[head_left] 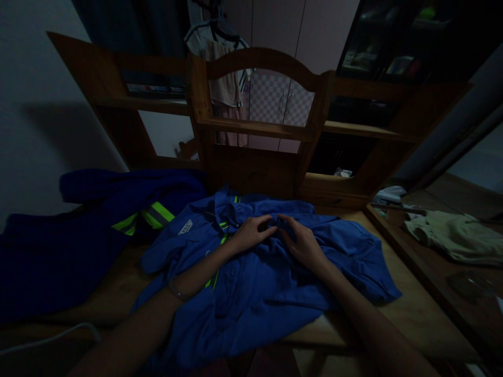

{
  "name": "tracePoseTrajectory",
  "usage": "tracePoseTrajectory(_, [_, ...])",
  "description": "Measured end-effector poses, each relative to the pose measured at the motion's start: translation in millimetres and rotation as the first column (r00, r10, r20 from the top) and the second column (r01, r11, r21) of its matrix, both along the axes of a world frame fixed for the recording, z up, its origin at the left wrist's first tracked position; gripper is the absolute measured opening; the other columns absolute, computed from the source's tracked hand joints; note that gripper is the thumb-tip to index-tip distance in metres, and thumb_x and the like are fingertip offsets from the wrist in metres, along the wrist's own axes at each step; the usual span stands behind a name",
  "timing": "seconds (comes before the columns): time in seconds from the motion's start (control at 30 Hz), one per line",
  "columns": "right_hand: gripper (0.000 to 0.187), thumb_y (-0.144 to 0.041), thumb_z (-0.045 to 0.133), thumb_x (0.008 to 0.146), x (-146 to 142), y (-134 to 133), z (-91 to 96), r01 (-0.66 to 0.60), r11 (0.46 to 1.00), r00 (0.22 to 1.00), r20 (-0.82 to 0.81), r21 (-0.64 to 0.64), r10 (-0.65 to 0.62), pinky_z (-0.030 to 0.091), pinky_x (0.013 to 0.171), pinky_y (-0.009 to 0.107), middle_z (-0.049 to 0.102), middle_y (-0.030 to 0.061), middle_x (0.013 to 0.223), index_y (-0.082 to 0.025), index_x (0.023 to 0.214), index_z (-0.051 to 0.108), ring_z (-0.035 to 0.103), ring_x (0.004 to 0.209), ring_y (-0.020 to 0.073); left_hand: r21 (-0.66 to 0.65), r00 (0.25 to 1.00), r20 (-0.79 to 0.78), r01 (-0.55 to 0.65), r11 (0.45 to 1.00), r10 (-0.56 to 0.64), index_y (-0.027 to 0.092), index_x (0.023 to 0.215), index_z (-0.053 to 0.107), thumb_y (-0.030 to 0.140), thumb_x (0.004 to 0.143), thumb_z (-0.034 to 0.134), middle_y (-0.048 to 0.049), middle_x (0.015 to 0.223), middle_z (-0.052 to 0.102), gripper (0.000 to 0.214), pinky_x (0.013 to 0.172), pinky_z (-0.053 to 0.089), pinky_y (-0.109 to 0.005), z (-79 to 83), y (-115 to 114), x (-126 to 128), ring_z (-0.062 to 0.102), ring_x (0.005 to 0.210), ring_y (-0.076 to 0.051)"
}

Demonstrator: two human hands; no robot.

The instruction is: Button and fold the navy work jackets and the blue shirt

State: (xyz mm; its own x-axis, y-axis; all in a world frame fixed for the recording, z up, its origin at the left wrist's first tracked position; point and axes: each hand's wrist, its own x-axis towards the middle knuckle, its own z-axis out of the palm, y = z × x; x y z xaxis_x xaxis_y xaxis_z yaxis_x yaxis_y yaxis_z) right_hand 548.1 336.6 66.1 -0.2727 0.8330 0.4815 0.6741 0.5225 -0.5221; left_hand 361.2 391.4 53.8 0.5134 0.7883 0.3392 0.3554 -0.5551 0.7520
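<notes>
A blue work shirt [243, 293] with yellow-green stripes, buttons and a white badge lies spread and rumpled over the wooden desk. My left hand [253, 234] pinches a fold of it near the middle. Close by on the right, my right hand [301, 241] grips the same bunched fold, the fingertips of both hands almost meeting. Exactly which part of the shirt is between the fingers is hard to make out in the dim light. The shirt's lower edge hangs over the front of the desk.
A darker blue garment [78, 251] with reflective bands lies at the left. Behind the desk top [416, 309] rises a wooden shelf unit [255, 125]. Folded pale clothing [456, 235] rests on a surface at right. A white cable [58, 335] runs along the lower left.
</notes>
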Motion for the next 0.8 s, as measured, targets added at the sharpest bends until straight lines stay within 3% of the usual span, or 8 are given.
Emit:
tracePoseTrajectory(0.27, [0.037,-0.022,0.045,0.092,0.7,-0.8,-0.3,-0.004,1.0,1.0,-0.002,-0.004,0.004,0.046,0.096,0.036,0.058,0.0069,0.124,-0.025,0.129,0.046,0.057,0.113,0.02,-0.019,0.999,0.023,0.023,1.0,-0.023,0.019,0.105,0.063,0.046,0.086,0.053,-0.0006,0.092,0.067,0.034,0.071,0.044,-0.024,4.1,-1.6,0.3,0.06,0.08,-0.016])
tracePoseTrajectory(0.5, [0.037,-0.023,0.045,0.092,0.3,-0.7,0.2,-0.002,1.0,1.0,-0.001,-0.013,0.002,0.046,0.096,0.036,0.059,0.0067,0.124,-0.025,0.129,0.047,0.058,0.112,0.0199,-0.083,0.998,0.018,0.061,0.995,-0.06,0.018,0.094,0.062,0.044,0.089,0.048,0.0023,0.073,0.062,0.03,0.059,0.041,-0.021,7.7,-3.7,0.0,0.056,0.063,-0.012])
tracePoseTrajectory(0.8, [0.037,-0.023,0.046,0.092,0.5,-0.2,-1.1,-0.01,1.0,1.0,-0.008,-0.001,0.01,0.046,0.095,0.036,0.06,0.006,0.122,-0.025,0.129,0.047,0.058,0.111,0.0195,-0.079,0.998,0.023,0.054,0.995,-0.052,0.018,0.096,0.063,0.043,0.088,0.049,0.0,0.076,0.063,0.03,0.06,0.042,-0.022,9.4,-4.1,-0.4,0.057,0.069,-0.014])
